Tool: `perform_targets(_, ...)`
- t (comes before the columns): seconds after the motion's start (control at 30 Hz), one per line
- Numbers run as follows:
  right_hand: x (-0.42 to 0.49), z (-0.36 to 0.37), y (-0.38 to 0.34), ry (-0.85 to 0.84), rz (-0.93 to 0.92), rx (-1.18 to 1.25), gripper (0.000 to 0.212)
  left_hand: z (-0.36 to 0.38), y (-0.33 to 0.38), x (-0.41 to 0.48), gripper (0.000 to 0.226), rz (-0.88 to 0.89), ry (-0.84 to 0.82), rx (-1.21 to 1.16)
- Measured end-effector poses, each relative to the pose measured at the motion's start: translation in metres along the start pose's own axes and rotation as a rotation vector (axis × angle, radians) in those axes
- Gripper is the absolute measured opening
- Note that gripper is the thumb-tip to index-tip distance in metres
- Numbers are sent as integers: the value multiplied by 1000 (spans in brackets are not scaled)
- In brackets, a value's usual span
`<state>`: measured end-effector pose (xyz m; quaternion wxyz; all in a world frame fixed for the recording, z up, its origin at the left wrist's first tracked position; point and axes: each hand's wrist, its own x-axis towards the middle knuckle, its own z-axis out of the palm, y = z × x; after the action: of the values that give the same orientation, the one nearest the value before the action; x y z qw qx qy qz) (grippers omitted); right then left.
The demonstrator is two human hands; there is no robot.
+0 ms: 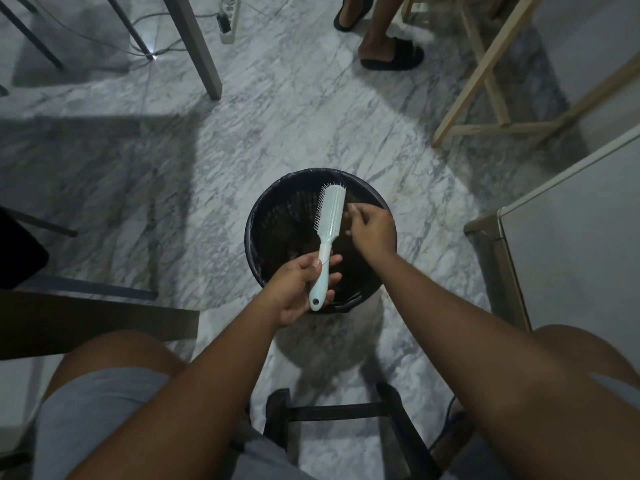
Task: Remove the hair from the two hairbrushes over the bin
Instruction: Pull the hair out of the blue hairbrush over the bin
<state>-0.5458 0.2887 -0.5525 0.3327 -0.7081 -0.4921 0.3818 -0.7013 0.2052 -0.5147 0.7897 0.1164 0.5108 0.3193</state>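
— How far had the job got?

— Partway, by my reading. The left hand (299, 285) had its fingers and thumb curled round the handle of a pale hairbrush (330, 216), holding it head-up over the black bin (277, 216), which stood directly beneath both hands.

— And the other hand?

— The right hand (370, 230) was just beside the brush head, on the side away from the bristles, fingertips drawn together as if pinching. Whether a strand lay between them was too fine to tell.

— Was the brush clean?

— The bristles looked mostly bare, though a thin dark thread seemed to cling near the left thumb, so some picking probably remained.

— The second brush?

— Nowhere in view, neither in the hands nor near them. I could not say whether it was finished or still waiting.
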Motion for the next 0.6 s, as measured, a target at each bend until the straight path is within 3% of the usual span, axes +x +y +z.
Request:
perform_targets(0.3,-21,3,19,-246,97,-156,50,-6,-15,15,31,-103,229,-7)
perform_targets(0.6,-21,-1,21,-452,33,-421,57,6,-14,24,28,-137,405,72)
